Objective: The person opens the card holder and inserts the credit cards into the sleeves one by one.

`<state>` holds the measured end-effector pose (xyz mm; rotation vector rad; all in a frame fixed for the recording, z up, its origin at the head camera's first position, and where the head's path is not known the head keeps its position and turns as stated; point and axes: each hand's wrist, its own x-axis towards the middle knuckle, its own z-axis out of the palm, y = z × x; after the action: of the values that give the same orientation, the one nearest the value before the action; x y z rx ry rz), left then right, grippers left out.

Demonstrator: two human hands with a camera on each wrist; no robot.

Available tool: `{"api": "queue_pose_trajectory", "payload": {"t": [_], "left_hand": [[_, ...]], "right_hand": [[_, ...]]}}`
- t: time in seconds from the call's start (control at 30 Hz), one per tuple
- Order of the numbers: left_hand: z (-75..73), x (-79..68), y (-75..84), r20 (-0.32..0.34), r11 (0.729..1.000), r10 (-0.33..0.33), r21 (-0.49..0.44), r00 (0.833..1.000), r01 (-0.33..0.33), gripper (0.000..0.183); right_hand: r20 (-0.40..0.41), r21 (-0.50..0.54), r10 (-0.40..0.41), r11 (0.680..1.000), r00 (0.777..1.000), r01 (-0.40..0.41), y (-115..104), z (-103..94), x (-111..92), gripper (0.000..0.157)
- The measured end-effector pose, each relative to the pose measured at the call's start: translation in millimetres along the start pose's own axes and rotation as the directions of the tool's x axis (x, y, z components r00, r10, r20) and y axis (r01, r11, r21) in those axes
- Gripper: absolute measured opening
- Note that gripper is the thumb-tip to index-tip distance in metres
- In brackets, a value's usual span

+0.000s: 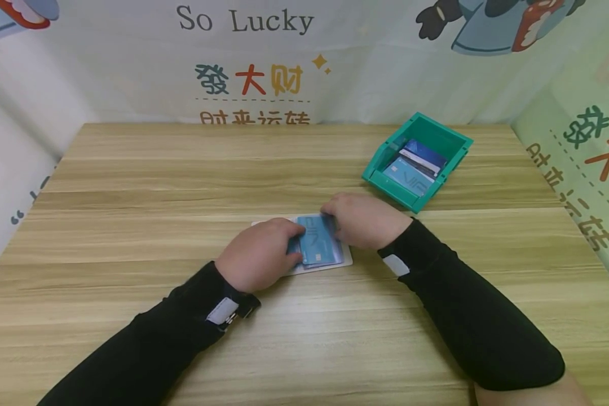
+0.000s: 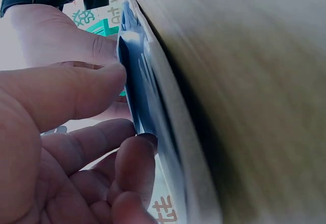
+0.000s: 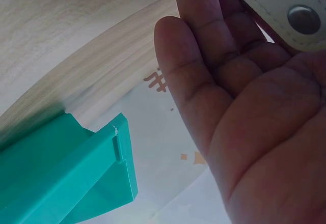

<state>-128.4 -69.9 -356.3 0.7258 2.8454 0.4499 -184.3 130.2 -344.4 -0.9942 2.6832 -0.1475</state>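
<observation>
A white card holder (image 1: 348, 260) with clear sleeves lies open on the table in the head view. A light blue card (image 1: 318, 242) sits on or in its upper sleeve; which of the two, I cannot tell. My left hand (image 1: 259, 254) grips the holder's left part, its thumb against the bluish sleeves (image 2: 135, 66) in the left wrist view. At the upper right edge of the holder, my right hand (image 1: 367, 220) pinches the side, its fingertips partly hidden. The right wrist view shows a white strap with a snap button (image 3: 304, 19) beside the right fingers.
A green bin (image 1: 367, 176) stands at the back right of the wooden table (image 1: 157, 186), just beyond my right hand. Inside it lie several cards (image 1: 408, 175), light blue and dark blue. Printed cloth (image 1: 254, 45) hangs behind the table and along its sides.
</observation>
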Motion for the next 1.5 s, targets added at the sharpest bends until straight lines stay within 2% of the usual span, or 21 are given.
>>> {"api": "queue_pose_trajectory", "payload": {"t": [0.27,0.47,0.6,0.8,1.03,1.27,1.5], "left_hand": [[0.2,3.3,4.8,-0.011,0.999,-0.009,0.034,1.0,0.009,0.044],[1.6,3.6,4.9,-0.014,0.998,-0.01,0.055,1.0,0.011,0.051],[2.2,3.5,5.3,-0.016,0.997,-0.015,0.069,1.0,0.016,0.055],[0.9,4.9,4.9,0.002,0.998,-0.026,0.055,1.0,0.026,0.056],[-7.0,2.3,-3.5,0.017,0.998,-0.057,0.041,0.998,0.056,0.059],[-11.8,0.5,-14.6,0.007,0.997,-0.031,0.074,0.999,0.031,0.059],[-13.8,-2.1,-22.5,0.036,0.991,-0.045,0.125,0.998,0.04,0.063]], "right_hand": [[-0.009,0.011,-0.022,1.0,1.0,0.022,0,-0.1,0,0.032],[-0.006,0.016,-0.029,0.999,1.0,0.03,1,0.1,0,0.031],[0.015,0.03,-0.014,0.999,1.0,0.014,1,-0.4,1,0.04],[0.047,0.062,0.04,0.997,0.998,-0.042,0,-0.1,2,0.063],[0.045,0.012,0.085,0.996,0.995,-0.086,-4,3.4,4,0.083],[0.032,-0.037,0.098,0.995,0.995,-0.097,-9,5.5,3,0.089],[0.043,-0.033,0.122,0.992,0.992,-0.121,-12,4.3,2,0.086]]}}
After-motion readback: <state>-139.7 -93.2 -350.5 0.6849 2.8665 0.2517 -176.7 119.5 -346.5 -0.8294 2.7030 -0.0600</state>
